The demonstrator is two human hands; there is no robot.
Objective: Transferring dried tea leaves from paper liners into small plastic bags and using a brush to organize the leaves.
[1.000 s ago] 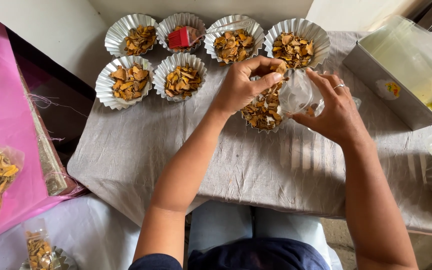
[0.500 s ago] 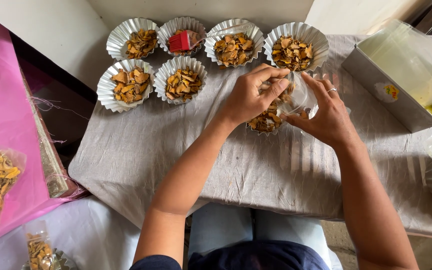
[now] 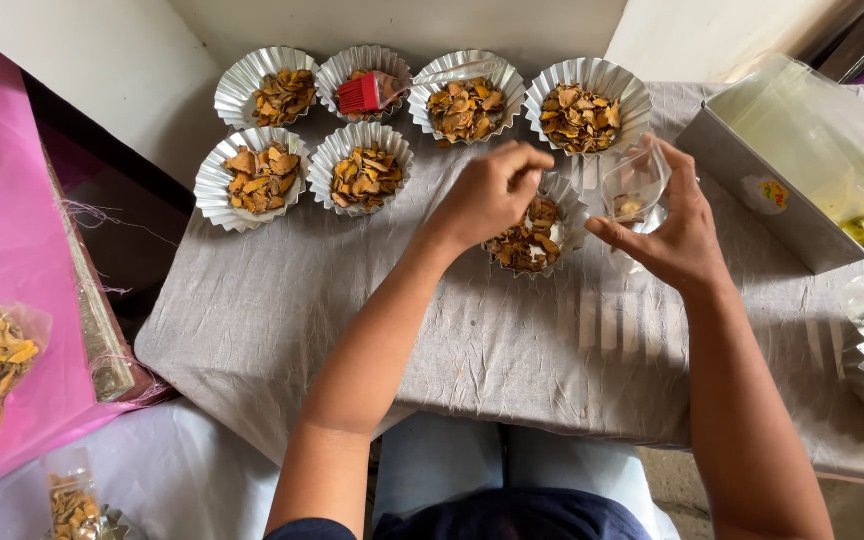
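Observation:
My right hand (image 3: 674, 225) holds a clear plastic bag (image 3: 633, 190) upright, its mouth open, with a few dried orange-brown chips at the bottom. My left hand (image 3: 487, 192) hovers with pinched fingers over a fluted foil cup (image 3: 567, 198) of the same chips, just left of the bag. Whether the fingers hold a chip I cannot tell. Both hands are above a grey cloth-covered table (image 3: 452, 330).
Several more foil cups of chips stand at the back, one (image 3: 364, 88) with a red silicone brush (image 3: 364, 94) in it. A metal tray (image 3: 752, 180) with plastic bags sits at the right. A pink surface (image 3: 2, 230) with filled bags lies left.
My hands have separated. The left hand dropped from the bag's mouth to the foil cup, and the right hand moved the bag rightward and stood it upright.

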